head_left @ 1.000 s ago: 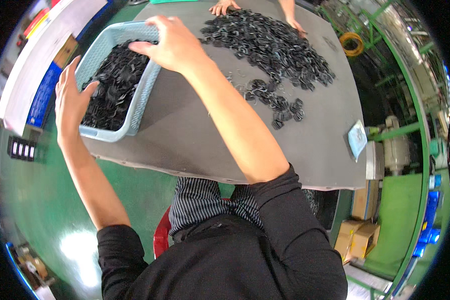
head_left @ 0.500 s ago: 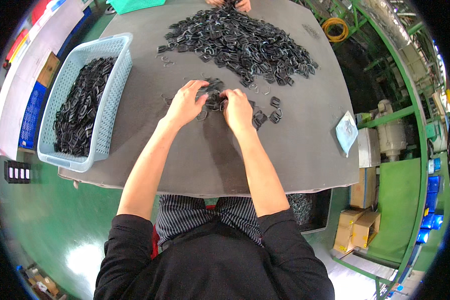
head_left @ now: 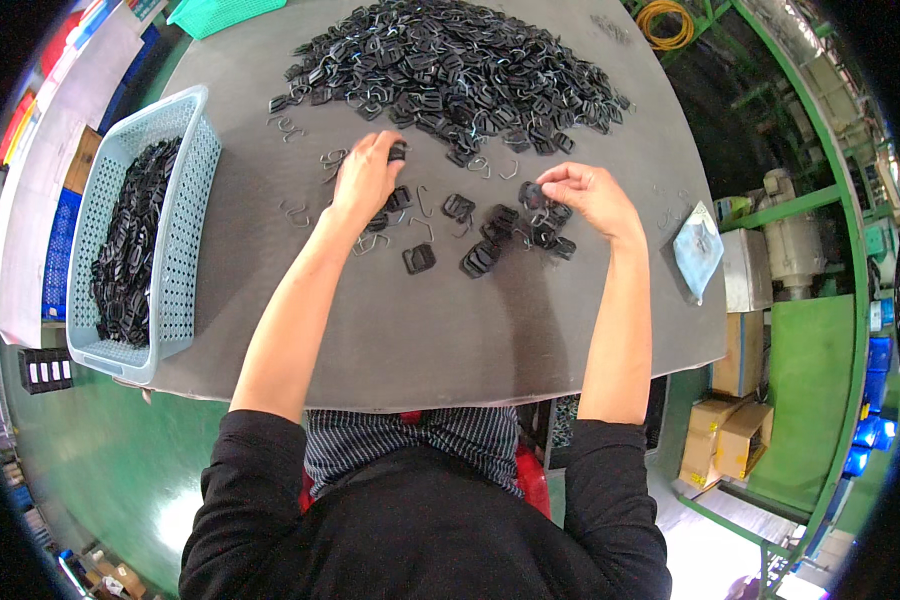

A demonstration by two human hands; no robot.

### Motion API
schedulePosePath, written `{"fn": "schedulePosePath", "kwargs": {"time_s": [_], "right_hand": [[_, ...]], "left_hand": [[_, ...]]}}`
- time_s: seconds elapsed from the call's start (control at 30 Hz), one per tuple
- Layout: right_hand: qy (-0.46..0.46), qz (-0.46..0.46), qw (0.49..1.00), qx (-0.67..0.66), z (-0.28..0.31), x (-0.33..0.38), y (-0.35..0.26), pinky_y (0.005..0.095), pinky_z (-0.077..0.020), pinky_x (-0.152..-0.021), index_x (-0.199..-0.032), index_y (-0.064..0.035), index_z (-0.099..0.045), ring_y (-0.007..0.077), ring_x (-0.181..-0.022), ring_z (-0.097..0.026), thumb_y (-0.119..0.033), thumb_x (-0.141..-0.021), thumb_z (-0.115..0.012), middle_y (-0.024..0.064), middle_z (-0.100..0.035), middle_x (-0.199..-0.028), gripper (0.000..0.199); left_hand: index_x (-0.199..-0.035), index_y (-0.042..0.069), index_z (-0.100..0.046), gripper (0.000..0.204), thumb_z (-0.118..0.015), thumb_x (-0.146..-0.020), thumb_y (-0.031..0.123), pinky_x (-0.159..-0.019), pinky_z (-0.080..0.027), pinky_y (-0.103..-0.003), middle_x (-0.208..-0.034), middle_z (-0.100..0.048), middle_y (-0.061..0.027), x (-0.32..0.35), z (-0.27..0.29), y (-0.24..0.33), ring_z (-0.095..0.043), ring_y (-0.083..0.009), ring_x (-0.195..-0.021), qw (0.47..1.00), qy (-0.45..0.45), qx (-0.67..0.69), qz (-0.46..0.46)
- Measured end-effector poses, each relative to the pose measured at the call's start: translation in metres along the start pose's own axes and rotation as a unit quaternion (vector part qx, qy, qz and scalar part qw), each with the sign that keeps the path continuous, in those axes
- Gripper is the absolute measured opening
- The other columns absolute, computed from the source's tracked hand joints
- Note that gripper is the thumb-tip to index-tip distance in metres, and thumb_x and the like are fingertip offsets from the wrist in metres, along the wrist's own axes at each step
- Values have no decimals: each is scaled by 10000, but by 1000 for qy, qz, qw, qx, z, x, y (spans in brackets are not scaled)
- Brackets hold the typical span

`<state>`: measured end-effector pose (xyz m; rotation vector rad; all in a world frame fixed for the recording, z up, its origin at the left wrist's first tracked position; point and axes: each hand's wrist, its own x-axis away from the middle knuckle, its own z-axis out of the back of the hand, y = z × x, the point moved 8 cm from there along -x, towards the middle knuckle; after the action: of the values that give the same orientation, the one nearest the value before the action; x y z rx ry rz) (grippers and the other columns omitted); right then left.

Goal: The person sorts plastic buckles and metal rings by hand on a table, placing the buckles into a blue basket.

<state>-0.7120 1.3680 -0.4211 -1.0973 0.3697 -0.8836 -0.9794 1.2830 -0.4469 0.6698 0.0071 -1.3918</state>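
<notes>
My left hand point(head_left: 363, 182) is closed, with a small black plastic buckle point(head_left: 397, 151) at its fingertips, just above the table. To the right, my right hand point(head_left: 598, 198) pinches another black buckle point(head_left: 531, 194) between thumb and forefinger, over a small cluster. Between the hands lie several loose black buckles point(head_left: 480, 258), some with bent wire pieces beside or through them. A single buckle point(head_left: 419, 259) rests nearer to me. Thin metal wire hooks point(head_left: 295, 212) are scattered left of my left hand. Beyond both hands spreads a big heap of black buckles point(head_left: 450, 80).
A light blue plastic basket point(head_left: 185, 240) of black buckles stands at the table's left edge. A green basket point(head_left: 220, 14) sits at the far left. On the right edge of the grey table point(head_left: 420, 350) lies a pale blue packet point(head_left: 698, 255). Cardboard boxes point(head_left: 720, 440) stand below right.
My hands have moved apart from one small pile, the right one going right. The buckles there now lie spread out. Another person's hands at the far edge have left the view, which has shifted.
</notes>
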Motion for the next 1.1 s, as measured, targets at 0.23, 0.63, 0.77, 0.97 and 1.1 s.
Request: {"fn": "schedulePosePath", "kwargs": {"time_s": [0.23,0.63,0.77,0.97,1.1], "right_hand": [[80,-77,961,-253,18,5,30,255,-489,-680,-884,-50,-661,94,-750,-609,-213,-814,-667,4,-635,-788,178],[79,-104,981,145,-20,-26,49,343,-475,-673,-782,-28,-668,194,-730,-629,-315,-673,-774,94,-666,-750,326],[117,-107,986,-50,3,10,55,262,-424,-582,-777,-24,-630,112,-619,-513,-245,-750,-742,-2,-595,-675,249],[174,-153,945,229,5,8,36,353,-504,-723,-807,-24,-684,268,-808,-654,-458,-661,-755,162,-674,-822,463],[128,-136,927,325,-41,-21,23,403,-508,-734,-821,-53,-699,312,-831,-653,-486,-612,-767,170,-672,-853,485]], "left_hand": [[-997,34,-618,200,-589,-867,183,-679,-486,-306,-876,-659,-111,10,24,-4,-643,-183,-805,908,-44,379,171],[-915,15,-616,384,-713,-738,341,-701,-480,-404,-836,-649,-205,24,-39,66,-634,-345,-801,972,-222,7,71],[-852,19,-639,351,-641,-795,366,-659,-468,-342,-752,-639,-130,17,-24,61,-615,-229,-715,934,-253,240,81],[-787,45,-577,316,-591,-871,350,-517,-373,-234,-639,-522,4,13,-7,40,-480,-101,-571,975,-193,106,17],[-850,21,-580,218,-580,-862,239,-607,-520,-262,-803,-638,-67,29,-13,50,-657,-214,-792,728,-285,579,232]]}}
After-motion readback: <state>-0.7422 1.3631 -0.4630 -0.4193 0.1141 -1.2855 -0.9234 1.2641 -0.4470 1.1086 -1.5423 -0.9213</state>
